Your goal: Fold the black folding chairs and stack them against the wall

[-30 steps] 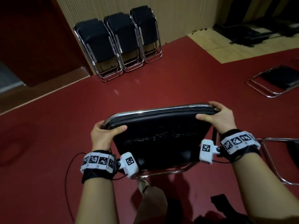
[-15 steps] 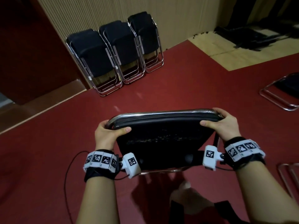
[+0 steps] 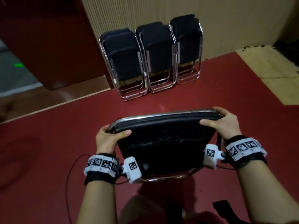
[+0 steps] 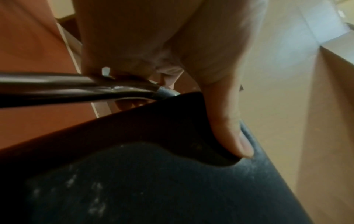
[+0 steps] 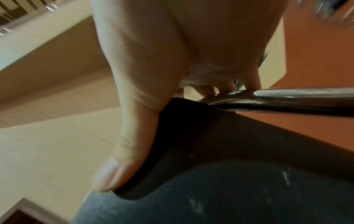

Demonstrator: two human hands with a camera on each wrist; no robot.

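Red floor (image 3: 210, 97), beige ribbed wall (image 3: 145, 10), dark red door (image 3: 48, 38) at left, poss. tan mats (image 3: 275, 75) right.

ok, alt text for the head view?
Both hands, left hand and right hand, grip the top corners of a folded black chair carried over red floor. Ahead, three stacks of folded chairs lean against a beige wall.

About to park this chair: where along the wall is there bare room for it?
Bare wall and red floor lie right of the three stacks, up to the tan mat. Left of the stacks is tight: the dark red panel begins almost at once. Both hands grip the chair.
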